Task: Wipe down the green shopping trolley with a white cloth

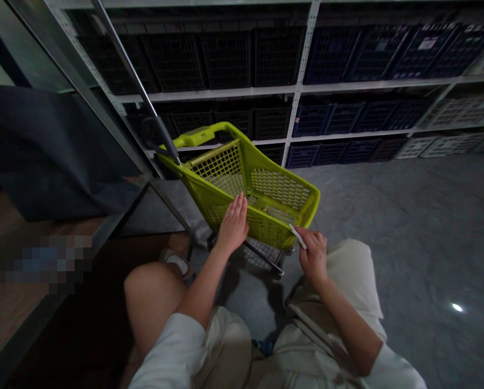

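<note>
A lime-green shopping cart (278,186) with perforated basket walls stands on the floor before my knees. My left hand (234,222) rests on its near rim, fingers stretched out together and holding nothing. Further right, at the basket's near corner, my right hand (314,253) is closed on a thin white cloth (297,236), pressed against the rim. Most of the cloth is hidden under the fingers, so its full size does not show. The cart's green handle (195,138) is at the far left end, and its basket holds nothing that I can see.
A metal pole (134,75) rises beside the handle. White shelving (296,102) behind holds rows of black crates (226,59), blue crates (335,54) and white crates (448,113). At left stands a metal-edged table (100,229) with dark cloth (64,151) over it. Grey floor (420,216) spreads right.
</note>
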`<state>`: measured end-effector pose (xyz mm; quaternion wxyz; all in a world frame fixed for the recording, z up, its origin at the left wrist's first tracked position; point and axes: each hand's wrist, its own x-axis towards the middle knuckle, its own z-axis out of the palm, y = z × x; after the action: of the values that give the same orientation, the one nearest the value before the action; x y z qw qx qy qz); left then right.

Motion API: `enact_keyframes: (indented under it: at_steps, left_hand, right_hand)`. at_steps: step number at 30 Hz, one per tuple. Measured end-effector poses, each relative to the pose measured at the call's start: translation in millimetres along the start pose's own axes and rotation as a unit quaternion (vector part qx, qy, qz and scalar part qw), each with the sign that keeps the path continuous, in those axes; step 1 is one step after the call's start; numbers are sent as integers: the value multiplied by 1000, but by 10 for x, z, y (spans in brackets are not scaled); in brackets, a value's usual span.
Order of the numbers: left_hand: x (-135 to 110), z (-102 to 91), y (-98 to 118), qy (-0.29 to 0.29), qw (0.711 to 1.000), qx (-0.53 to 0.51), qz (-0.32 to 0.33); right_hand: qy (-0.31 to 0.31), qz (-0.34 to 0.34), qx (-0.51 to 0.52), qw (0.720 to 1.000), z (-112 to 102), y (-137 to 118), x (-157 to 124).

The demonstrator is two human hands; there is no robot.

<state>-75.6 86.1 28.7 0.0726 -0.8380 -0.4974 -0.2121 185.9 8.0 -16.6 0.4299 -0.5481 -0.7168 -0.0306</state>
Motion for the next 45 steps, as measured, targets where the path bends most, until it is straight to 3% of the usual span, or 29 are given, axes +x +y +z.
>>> enact_keyframes:
  at_steps: [7,11,14,17,20,26,28,31,35,38,42,45]
  left_hand:
    - [-5,-131,-265,-25,998,16,-55]
    - [-203,-278,-212,-68,997,23,-27]
    - [-359,-392,-118,-116,993,28,4]
    - [-472,-469,-51,-154,987,30,20]
    - [-554,-485,-22,-160,987,29,10]
    - [-639,-444,63,-147,989,22,-10]
    - [-626,-432,121,-147,989,19,-8]
    - [-586,-397,219,-147,989,12,-4]
    - [-552,-313,332,-130,991,12,-4]
    - [-552,-263,393,-112,993,19,-20]
    - [-559,-262,444,-102,994,25,-29]
    - [-557,-285,469,-115,993,28,-26]
  right_hand:
    - [-70,-48,45,995,306,-587,-5]
    - [-109,-67,-1,992,526,-901,0]
    - [-136,-117,-24,984,646,-987,68]
    - [-125,-164,-15,978,679,-871,156]
    - [-110,-178,-32,977,594,-567,229]
    - [-55,-86,-103,989,333,123,347]
    - [-25,-32,-107,993,345,146,347]
    - [-2,22,-79,997,482,-125,278]
    - [-60,-22,-3,998,695,-707,167]
    - [-110,-74,10,991,722,-869,154]
    - [-139,-159,-12,977,575,-479,221]
    - [-102,-148,-44,983,421,25,300]
